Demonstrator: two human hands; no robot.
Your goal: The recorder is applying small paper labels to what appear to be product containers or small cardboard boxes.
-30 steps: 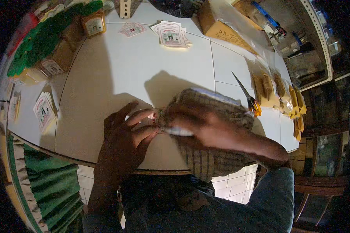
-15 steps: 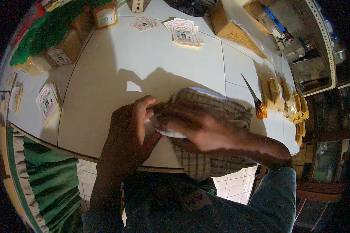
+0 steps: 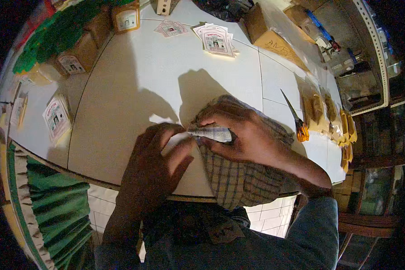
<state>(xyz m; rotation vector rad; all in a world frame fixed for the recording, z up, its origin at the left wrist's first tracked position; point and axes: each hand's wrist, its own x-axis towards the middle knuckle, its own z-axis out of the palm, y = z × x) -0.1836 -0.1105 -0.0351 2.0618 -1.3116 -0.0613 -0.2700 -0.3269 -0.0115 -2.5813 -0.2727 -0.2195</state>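
My right hand [image 3: 243, 128] is closed on a brown checkered cloth [image 3: 229, 180], which hangs over the table's near edge. A pale, blue-striped fold [image 3: 213, 133] of it sticks out between the thumb and fingers, tapering towards my left hand [image 3: 162, 155]. The left hand's fingers are bent, and thumb and forefinger come together at the tip of that fold. Whatever they pinch is too small or hidden to make out. To the right of the cloth lie scissors [image 3: 301, 128] with orange handles, their blades pointing away.
Printed paper labels [image 3: 217, 41] lie stacked at the far middle, with looser labels [image 3: 171, 28] beside them. More labels [image 3: 57, 118] rest at left near green-topped containers [image 3: 72, 63]. Yellow-brown packets [image 3: 317, 108] line the right edge; a cardboard box [image 3: 276, 42] stands behind.
My right hand has turned and lifted a little, so the pale fold now shows between its fingers. The left hand's raised fingers have lowered and curled in towards it.
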